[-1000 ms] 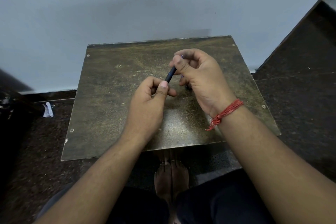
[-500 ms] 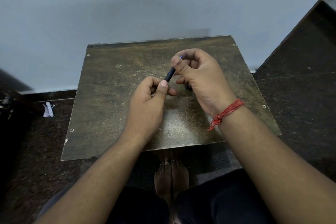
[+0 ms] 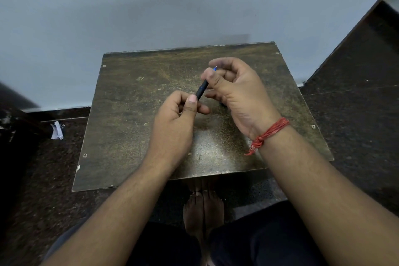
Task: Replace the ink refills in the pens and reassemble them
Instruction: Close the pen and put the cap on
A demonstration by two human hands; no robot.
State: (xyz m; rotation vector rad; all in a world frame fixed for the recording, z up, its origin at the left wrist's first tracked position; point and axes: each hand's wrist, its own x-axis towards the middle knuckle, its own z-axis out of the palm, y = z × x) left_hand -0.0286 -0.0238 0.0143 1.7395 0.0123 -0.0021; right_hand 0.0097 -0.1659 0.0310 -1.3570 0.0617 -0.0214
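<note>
A dark blue pen [image 3: 201, 90] slants up to the right above the middle of the small brown table [image 3: 129, 136]. My left hand [image 3: 176, 123] grips its lower end between thumb and fingers. My right hand [image 3: 235, 90], with a red thread on the wrist, pinches the upper end, where a thin blue tip [image 3: 215, 68] pokes out past the thumb. Most of the pen's ends are hidden inside the two fists. Something small and dark lies on the table under my right hand, mostly covered.
The table stands against a pale grey wall [image 3: 151, 6]. Dark speckled floor surrounds it, with a crumpled white paper scrap [image 3: 57, 130] at the left. My bare feet [image 3: 203, 207] rest under the table's near edge.
My right hand has shifted slightly on the pen's upper end, and more of the blue tip shows past the thumb. My left hand has stayed in place.
</note>
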